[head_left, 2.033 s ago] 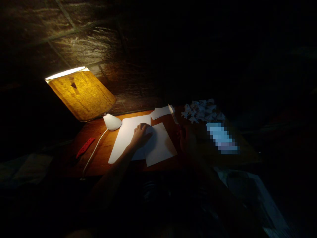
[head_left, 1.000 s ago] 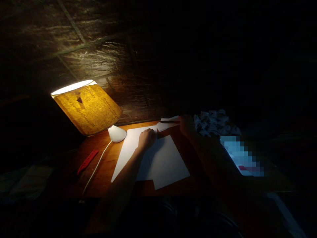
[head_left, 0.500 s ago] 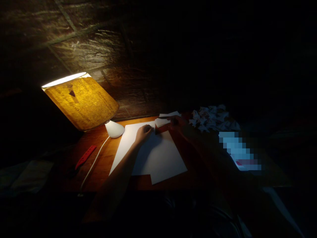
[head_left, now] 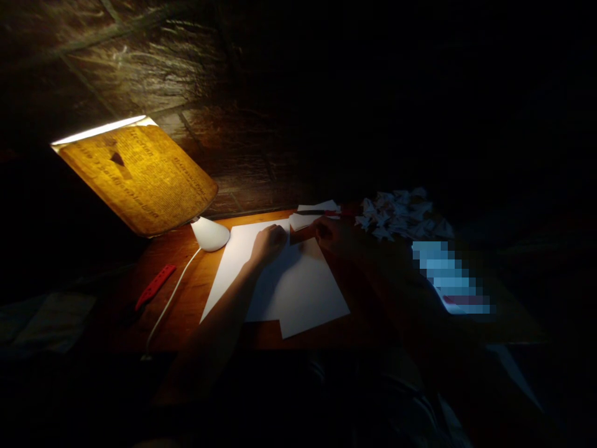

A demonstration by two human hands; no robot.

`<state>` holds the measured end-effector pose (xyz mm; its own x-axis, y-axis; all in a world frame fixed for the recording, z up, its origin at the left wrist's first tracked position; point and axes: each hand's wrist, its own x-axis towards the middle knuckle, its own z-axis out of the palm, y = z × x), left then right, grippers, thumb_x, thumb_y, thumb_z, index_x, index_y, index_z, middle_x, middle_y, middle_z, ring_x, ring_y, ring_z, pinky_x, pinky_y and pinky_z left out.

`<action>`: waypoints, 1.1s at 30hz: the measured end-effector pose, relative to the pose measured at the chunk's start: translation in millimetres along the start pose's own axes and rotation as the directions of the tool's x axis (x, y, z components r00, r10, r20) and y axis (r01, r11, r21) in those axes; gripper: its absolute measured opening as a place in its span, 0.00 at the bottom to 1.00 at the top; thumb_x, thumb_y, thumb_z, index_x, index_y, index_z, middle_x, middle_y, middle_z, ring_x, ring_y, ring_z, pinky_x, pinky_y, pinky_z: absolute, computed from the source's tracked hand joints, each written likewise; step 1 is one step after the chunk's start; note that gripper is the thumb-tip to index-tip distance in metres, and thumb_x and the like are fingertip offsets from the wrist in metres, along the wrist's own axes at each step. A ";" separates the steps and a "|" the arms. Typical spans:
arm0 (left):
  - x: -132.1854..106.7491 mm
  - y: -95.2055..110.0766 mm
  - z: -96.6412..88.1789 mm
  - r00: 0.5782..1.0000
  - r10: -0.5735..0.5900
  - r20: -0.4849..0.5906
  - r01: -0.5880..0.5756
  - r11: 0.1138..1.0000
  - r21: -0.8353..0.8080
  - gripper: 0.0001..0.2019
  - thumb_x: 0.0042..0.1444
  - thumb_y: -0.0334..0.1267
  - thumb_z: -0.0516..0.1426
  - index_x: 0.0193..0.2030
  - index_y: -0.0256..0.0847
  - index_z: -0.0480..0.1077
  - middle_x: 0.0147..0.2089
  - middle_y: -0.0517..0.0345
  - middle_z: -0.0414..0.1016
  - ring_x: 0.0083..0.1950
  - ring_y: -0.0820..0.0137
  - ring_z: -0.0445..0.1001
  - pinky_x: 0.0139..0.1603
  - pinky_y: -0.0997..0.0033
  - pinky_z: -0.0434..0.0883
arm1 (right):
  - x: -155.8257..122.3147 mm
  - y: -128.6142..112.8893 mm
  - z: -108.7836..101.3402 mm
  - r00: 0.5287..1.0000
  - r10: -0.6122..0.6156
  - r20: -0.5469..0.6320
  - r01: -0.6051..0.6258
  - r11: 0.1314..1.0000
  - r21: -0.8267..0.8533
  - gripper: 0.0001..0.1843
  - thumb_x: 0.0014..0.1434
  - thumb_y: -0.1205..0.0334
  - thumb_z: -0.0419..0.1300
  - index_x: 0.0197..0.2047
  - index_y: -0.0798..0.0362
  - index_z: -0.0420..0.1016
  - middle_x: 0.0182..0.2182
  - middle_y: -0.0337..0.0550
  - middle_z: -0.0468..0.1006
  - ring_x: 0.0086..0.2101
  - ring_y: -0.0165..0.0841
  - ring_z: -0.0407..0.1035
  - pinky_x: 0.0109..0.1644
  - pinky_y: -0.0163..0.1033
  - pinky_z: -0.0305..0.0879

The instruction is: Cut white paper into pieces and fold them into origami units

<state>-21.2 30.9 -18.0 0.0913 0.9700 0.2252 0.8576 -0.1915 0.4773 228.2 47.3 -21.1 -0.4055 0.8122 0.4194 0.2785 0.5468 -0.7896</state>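
Resting on paper [head_left: 234, 261] near edge: left hand [head_left: 270, 242]

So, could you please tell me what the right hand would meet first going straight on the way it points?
Probably the small papers, just ahead of the right hand, with the knife seemingly lying across them; the dim light leaves height and depth unclear.

"What's in the middle?"
"A large, flat white paper sheet [head_left: 237, 252], brightest toward nine o'clock."
"And the smaller white paper sheet [head_left: 314, 289]?"
"Flat, at its four o'clock; their seam is lost in shadow."
"Beyond?"
"At one o'clock, stacked small white paper pieces [head_left: 301, 221], a slim, dark-bladed, red-handled knife [head_left: 321, 213] across them, handle toward three."
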 end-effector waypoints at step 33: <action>-15.4 20.4 5.8 0.965 0.210 0.160 -0.240 0.950 0.200 0.20 0.57 0.56 0.71 0.43 0.42 0.75 0.48 0.50 0.74 0.53 0.52 0.71 0.54 0.55 0.65 | -2.8 -0.3 -4.2 0.999 0.046 -0.021 -0.046 0.999 -0.016 0.12 0.52 0.70 0.57 0.39 0.48 0.72 0.36 0.43 0.79 0.37 0.38 0.71 0.45 0.43 0.68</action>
<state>-2.2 12.9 -16.6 0.3488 0.9195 0.1815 0.8942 -0.3844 0.2294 232.9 45.7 -20.1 -0.3737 0.8407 0.3919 0.3106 0.5115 -0.8011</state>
